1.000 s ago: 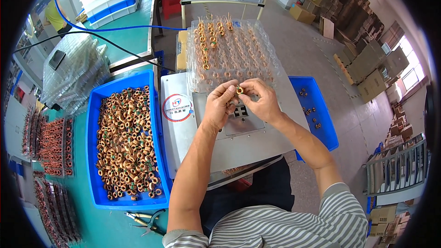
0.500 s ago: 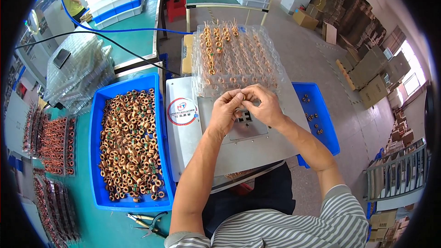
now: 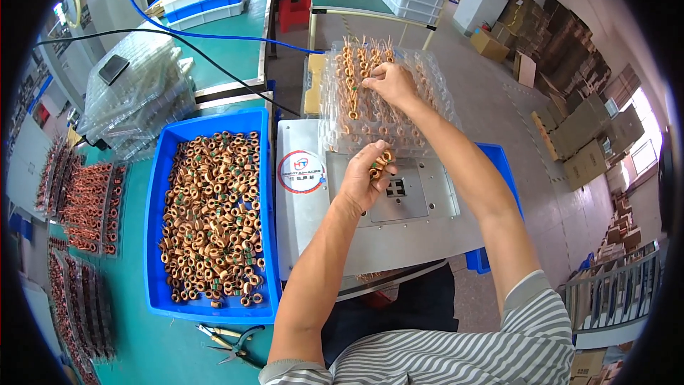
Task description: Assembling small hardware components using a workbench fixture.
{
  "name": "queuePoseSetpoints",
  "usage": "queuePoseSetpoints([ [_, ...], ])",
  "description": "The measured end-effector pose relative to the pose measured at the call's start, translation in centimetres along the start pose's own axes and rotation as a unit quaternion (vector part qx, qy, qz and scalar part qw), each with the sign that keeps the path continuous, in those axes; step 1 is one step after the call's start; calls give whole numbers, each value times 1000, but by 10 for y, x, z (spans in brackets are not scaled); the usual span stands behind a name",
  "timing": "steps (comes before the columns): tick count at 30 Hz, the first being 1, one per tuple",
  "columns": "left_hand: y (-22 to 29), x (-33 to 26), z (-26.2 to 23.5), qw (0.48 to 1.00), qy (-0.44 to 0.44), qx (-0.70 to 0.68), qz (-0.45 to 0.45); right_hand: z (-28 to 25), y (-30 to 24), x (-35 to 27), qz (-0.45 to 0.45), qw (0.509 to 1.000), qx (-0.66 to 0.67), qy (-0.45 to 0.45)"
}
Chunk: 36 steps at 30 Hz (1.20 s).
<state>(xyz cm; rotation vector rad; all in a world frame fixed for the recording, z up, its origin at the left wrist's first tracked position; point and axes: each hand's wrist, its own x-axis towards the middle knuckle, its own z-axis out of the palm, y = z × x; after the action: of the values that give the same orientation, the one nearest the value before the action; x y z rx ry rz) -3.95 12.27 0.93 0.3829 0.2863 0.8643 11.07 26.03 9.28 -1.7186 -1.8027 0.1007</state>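
Note:
My left hand (image 3: 362, 177) is curled around several copper-wound ring coils (image 3: 382, 162), some showing green, above the machine's metal top (image 3: 303, 224). My right hand (image 3: 390, 84) reaches over the stacked clear plastic trays (image 3: 388, 128), its thumb and fingers pinched together among the ring coils standing there. Whatever sits between those fingertips is hidden. Rows of coils with upright wire ends (image 3: 352, 93) fill the left part of the top tray. A small plate with a square cutout (image 3: 396, 189) lies just right of my left hand.
To the left, a blue bin (image 3: 154, 242) holds a heap of ring coils. Pliers (image 3: 235, 346) lie below it on the green bench (image 3: 153, 349). Another blue bin (image 3: 507, 171) is partly behind my right forearm. Bagged clear trays (image 3: 139, 93) and a black cable (image 3: 206, 57) are farther left.
My hands have parted. The right one moved up and away to the tray, while the left stayed low with its coils now showing. The whole view shifted slightly.

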Motion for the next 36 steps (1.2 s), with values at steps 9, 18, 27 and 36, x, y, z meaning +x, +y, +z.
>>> queuePoseSetpoints([
  [9, 3, -2, -3, 1000, -3, -1, -1, -6, -8, -4, -1, 999, 37, 36],
  [18, -2, -8, 12, 990, 20, 57, 126, -65, -15, -125, 28, 941, 328, -83],
  [27, -17, -10, 19, 935, 27, 324, 142, -63, 18, -183, 54, 914, 384, -123],
  [36, -27, -2, 15, 904, 49, 383, 182, -63, 18, -195, 67, 938, 320, -116],
])
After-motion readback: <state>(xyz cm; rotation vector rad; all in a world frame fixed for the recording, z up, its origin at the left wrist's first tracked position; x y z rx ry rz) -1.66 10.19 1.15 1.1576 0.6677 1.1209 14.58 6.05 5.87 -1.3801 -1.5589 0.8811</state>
